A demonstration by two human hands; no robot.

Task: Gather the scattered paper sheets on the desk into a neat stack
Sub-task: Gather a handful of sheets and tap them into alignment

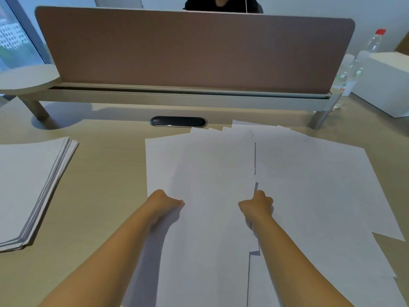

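Several white paper sheets [309,185] lie fanned and overlapping across the middle and right of the desk. A raised bunch of sheets [212,173] stands between my hands. My left hand [164,201] grips its left edge with curled fingers. My right hand [257,203] grips its right edge, fingers curled around the paper. A separate stack of white sheets [28,185] lies at the left of the desk, its edges slightly stepped.
A brown divider panel [194,49] on a raised shelf runs across the back of the desk [99,173]. A dark cable grommet [178,122] sits below it. Clear plastic bottles [354,69] and a white box [385,85] stand at the back right. A person sits beyond the panel.
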